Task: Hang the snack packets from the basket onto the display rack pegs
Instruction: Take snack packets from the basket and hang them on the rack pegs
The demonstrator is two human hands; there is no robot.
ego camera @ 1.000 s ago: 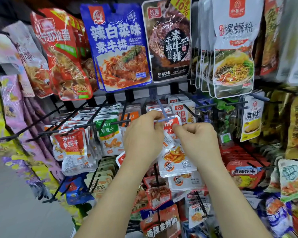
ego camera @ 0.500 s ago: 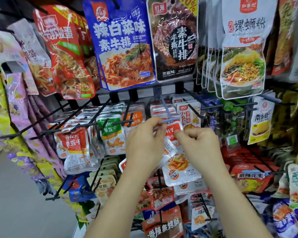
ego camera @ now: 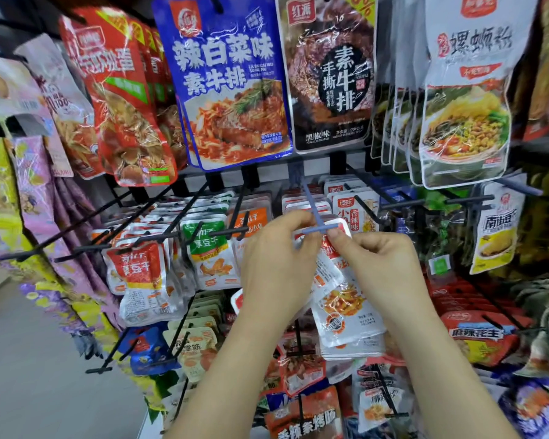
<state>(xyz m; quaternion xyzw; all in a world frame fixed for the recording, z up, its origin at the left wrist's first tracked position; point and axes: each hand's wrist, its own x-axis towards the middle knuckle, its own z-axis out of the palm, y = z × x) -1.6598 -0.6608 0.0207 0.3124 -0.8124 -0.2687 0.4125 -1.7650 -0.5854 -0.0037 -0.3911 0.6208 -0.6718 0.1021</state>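
Observation:
Both my hands hold a small stack of white-and-red snack packets (ego camera: 346, 308) at the tip of a blue peg (ego camera: 313, 210) on the display rack. My left hand (ego camera: 276, 267) grips the packets' top left edge just under the peg's blue crossbar (ego camera: 319, 230). My right hand (ego camera: 381, 274) pinches their top right corner beside the crossbar. The packets hang down between my hands, their lower halves showing an orange food picture. Whether the hole is over the peg is hidden by my fingers. The basket is out of view.
Black pegs (ego camera: 171, 236) to the left carry red and green small packets (ego camera: 140, 274). Large bags hang above: blue (ego camera: 229, 80), dark (ego camera: 330, 74), white noodle (ego camera: 466, 99). More packets crowd the right and the rows below. Grey floor (ego camera: 29, 359) lies at lower left.
The camera has shifted slightly and the view sits closer. My hands have stayed at the blue peg's tip, fingers working the packets' top edge against the crossbar.

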